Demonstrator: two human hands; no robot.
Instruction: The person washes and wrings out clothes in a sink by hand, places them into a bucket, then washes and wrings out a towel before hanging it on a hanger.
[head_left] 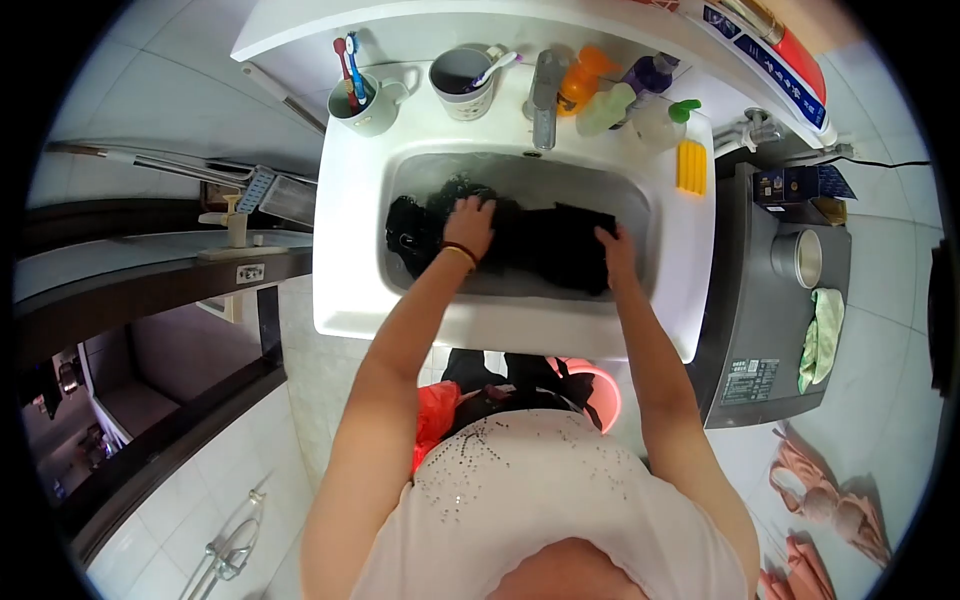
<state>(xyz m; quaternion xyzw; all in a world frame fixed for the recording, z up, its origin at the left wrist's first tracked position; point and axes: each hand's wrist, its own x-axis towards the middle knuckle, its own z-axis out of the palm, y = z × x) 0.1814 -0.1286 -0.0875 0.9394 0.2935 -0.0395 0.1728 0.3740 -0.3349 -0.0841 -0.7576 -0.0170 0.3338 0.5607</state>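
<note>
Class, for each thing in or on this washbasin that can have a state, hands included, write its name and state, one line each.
Washbasin: holding water
Black cloth: in the water, bunched at one end
Left hand: on the cloth
Right hand: gripping the cloth's edge
Faucet: no stream visible
Green cup: upright, holding two toothbrushes
Grey cup: upright, holding one toothbrush

The cloth (550, 245) looks matt, the sink (470, 321) glossy, the faucet (543, 100) shiny metal.

Both hands (468, 228) (620, 258) touch black cloth (545, 245) in a white sink (345, 250), the right gripping its edge.
</note>
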